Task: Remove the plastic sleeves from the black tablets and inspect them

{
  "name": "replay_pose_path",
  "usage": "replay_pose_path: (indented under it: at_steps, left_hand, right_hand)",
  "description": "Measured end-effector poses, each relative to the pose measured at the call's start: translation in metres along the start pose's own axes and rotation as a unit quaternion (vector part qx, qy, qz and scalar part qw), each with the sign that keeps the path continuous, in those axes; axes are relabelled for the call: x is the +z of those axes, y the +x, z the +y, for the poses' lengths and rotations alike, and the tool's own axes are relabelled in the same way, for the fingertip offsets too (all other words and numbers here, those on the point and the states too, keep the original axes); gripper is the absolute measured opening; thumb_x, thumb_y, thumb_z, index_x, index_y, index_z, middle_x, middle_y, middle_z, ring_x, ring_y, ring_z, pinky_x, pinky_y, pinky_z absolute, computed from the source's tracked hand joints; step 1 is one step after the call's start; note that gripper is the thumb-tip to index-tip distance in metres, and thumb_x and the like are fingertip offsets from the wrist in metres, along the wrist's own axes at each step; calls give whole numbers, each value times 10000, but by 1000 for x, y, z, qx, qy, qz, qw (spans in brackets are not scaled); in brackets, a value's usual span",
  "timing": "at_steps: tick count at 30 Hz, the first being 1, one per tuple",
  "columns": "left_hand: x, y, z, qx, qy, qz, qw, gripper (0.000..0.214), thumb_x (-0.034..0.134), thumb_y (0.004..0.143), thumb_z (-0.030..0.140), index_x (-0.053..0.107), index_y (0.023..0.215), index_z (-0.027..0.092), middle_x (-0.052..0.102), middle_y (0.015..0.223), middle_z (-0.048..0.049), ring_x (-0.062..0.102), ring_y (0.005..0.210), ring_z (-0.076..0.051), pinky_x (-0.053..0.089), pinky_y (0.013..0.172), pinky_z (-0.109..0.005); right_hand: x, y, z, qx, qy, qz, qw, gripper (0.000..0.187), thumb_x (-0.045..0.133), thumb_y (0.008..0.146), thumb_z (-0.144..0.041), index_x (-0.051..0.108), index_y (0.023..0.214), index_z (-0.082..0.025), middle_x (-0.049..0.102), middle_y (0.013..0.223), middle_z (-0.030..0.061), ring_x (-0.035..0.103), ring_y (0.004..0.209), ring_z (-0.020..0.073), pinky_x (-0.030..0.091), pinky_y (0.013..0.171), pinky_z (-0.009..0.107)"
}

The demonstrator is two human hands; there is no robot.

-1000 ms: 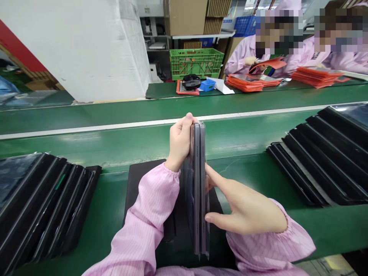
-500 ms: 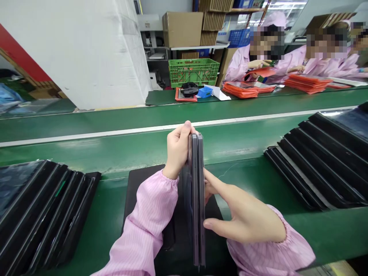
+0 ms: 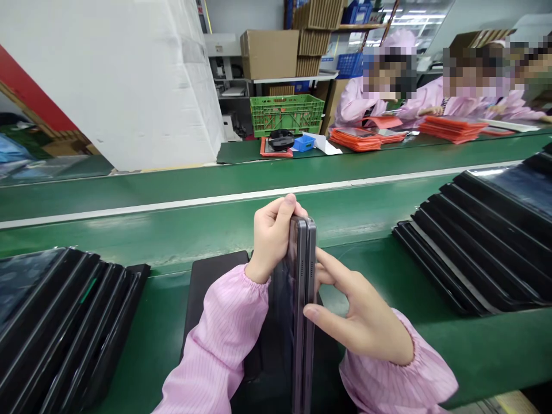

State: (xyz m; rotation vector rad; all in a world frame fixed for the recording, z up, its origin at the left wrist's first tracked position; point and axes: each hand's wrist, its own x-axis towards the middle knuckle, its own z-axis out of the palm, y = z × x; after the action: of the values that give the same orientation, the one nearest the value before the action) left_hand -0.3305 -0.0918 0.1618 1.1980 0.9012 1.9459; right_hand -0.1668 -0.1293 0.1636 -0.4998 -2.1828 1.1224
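Observation:
Two slim grey tablets (image 3: 301, 299) stand on edge, pressed face to face, with their narrow sides and small speaker holes toward me. My left hand (image 3: 272, 236) is closed around their far upper end, its thumb on top. My right hand (image 3: 356, 313) is at their right side, its thumb on the edge of the right tablet and its fingers against that tablet's back, partly hidden. Beneath them a black folder-like cover (image 3: 218, 276) lies flat on the green work surface. The tablets' lower ends run out of view at the bottom.
Black covers in clear film are stacked in a slanted row at left (image 3: 64, 322) and at right (image 3: 483, 241). Across the green bench (image 3: 194, 236), co-workers in pink sit behind orange sleeves (image 3: 452, 127). A green crate (image 3: 287, 115) stands beyond.
The tablets and both hands have shifted slightly right and lower in the view. My right thumb has moved up along the tablet edge.

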Motion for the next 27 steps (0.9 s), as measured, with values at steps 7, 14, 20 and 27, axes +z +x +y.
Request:
replay_pose_path:
  at_steps: [7, 14, 20, 27]
  left_hand:
    - [5, -5, 6, -23, -60, -46, 997, 491, 633, 871, 599, 578, 602, 192, 595, 583, 0, 535, 521, -106, 457, 535, -246]
    - [13, -11, 2, -36, -46, -46, 997, 470, 633, 881, 580, 583, 617, 194, 593, 599, -1, 526, 533, -111, 444, 536, -253]
    - [9, -2, -4, -58, -53, -39, 996, 532, 609, 853, 666, 551, 607, 198, 575, 587, -2, 516, 531, -110, 449, 545, -258]
    - [7, 0, -6, -71, -87, -55, 992, 532, 606, 857, 667, 540, 607, 203, 565, 585, -5, 511, 549, -115, 447, 548, -256]
  right_hand:
    - [19, 2, -2, -44, 34, 157, 986, 597, 590, 890, -149, 434, 1457, -254, 582, 711, -66, 591, 645, 133, 514, 751, 319]
    - [35, 11, -3, 29, 61, 282, 957, 186, 530, 966, -283, 482, 1141, -245, 531, 576, -75, 525, 496, 150, 458, 553, 303]
    - [40, 18, 7, 31, 93, 261, 960, 259, 391, 1051, -424, 469, 1231, -254, 549, 621, -33, 527, 492, 170, 433, 483, 314]
    - [43, 16, 8, 32, 109, 243, 963, 270, 383, 1063, -369, 442, 1308, -272, 521, 666, -30, 544, 566, 179, 453, 527, 321]
